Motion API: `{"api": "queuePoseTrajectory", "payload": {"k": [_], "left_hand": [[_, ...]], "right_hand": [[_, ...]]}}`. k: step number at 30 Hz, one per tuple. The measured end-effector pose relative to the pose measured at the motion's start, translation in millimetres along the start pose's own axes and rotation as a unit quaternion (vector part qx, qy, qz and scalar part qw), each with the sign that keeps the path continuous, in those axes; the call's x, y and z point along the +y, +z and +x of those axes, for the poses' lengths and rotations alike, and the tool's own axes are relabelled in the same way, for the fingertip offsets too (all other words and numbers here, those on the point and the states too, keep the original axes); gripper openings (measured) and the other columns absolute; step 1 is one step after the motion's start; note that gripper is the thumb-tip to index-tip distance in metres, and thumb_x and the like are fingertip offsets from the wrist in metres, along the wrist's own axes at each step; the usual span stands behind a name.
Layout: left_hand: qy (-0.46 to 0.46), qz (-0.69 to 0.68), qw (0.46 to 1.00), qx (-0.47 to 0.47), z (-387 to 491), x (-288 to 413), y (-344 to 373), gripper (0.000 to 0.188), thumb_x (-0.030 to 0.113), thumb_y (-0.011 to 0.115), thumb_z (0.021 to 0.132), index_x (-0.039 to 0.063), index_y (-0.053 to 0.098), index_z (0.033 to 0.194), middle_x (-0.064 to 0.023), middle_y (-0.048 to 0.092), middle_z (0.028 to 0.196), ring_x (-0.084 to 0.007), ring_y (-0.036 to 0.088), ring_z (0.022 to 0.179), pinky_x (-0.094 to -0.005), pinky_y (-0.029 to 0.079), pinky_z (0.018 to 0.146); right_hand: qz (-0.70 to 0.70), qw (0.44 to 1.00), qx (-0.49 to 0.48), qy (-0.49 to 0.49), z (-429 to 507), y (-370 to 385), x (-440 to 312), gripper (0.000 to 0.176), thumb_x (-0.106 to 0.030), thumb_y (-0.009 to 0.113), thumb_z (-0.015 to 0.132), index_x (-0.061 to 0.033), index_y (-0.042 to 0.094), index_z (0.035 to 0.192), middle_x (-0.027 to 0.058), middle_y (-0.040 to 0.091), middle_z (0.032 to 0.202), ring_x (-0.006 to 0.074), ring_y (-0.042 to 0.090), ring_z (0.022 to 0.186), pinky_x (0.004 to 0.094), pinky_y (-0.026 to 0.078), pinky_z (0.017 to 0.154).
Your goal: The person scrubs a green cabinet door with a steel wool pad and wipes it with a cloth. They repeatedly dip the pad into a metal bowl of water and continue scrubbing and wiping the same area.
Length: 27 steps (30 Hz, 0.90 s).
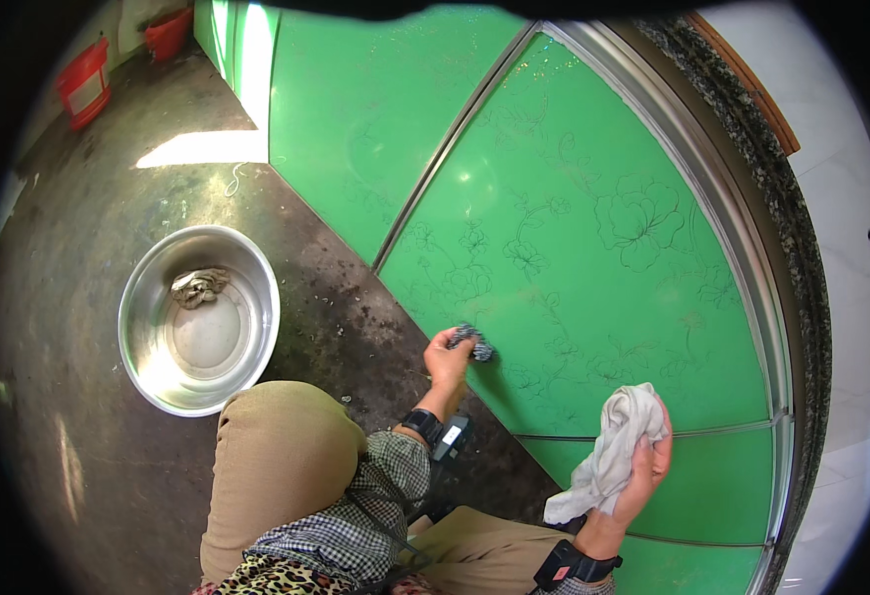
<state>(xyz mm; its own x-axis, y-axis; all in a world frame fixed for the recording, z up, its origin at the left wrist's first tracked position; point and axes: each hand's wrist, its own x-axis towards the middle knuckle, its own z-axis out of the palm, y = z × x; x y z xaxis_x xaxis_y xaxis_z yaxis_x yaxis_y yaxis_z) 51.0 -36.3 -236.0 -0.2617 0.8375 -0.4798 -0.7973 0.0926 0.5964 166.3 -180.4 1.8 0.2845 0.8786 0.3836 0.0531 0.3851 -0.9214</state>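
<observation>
My left hand (447,367) pinches a small dark-and-white mesh scrubber (483,351) close to the lower edge of a glossy green cabinet door (464,253). Whether the scrubber touches the door cannot be told. Etched lines of flowers and leaves run over the door's surface. Farther right, my right hand (647,461) grips a crumpled white cloth (606,454), one end of which hangs down toward my wrist. The cloth appears in front of the narrow bar between two green panels.
On the floor at left, a metal basin (264,349) holds a wadded, dirty cloth (199,287) and a little water. Two red plastic containers stand by the far wall, one (84,83) nearer. A speckled stone counter edge (784,201) borders the doors. My bent knee (286,446) nearly meets the basin.
</observation>
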Motion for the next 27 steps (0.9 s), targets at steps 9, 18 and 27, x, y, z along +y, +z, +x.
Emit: {"api": "queuePoseTrajectory", "payload": {"k": [9,18,27], "left_hand": [[0.035,-0.021,0.999,-0.002,8.0,12.2,10.5,0.022,-0.005,0.071,0.079,-0.002,0.065,0.099,-0.0044,0.068,0.090,-0.0103,0.062,0.079,-0.0246,0.052,0.071],[0.119,0.033,0.990,-0.069,-5.9,-5.1,30.4,0.026,-0.004,0.071,0.078,-0.001,0.065,0.102,-0.0051,0.068,0.092,-0.0104,0.062,0.080,-0.0245,0.052,0.073],[0.000,0.011,1.000,0.020,13.8,12.6,2.3,0.026,-0.003,0.072,0.077,-0.003,0.065,0.102,-0.0055,0.068,0.090,-0.0110,0.063,0.078,-0.0249,0.052,0.068]], "right_hand": [[0.003,0.999,0.042,0.011,6.5,-7.0,5.1,0.045,-0.010,0.052,0.091,0.0092,0.047,0.132,0.0196,0.059,0.124,0.0251,0.060,0.111,0.0370,0.047,0.098],[0.029,0.999,0.029,-0.009,10.0,-5.2,8.3,0.045,-0.009,0.052,0.091,0.0095,0.047,0.132,0.0191,0.059,0.124,0.0247,0.060,0.110,0.0366,0.047,0.098],[0.017,1.000,0.024,-0.003,13.9,16.0,9.8,0.045,-0.010,0.052,0.092,0.0094,0.047,0.132,0.0187,0.059,0.124,0.0243,0.060,0.110,0.0358,0.047,0.098]]}}
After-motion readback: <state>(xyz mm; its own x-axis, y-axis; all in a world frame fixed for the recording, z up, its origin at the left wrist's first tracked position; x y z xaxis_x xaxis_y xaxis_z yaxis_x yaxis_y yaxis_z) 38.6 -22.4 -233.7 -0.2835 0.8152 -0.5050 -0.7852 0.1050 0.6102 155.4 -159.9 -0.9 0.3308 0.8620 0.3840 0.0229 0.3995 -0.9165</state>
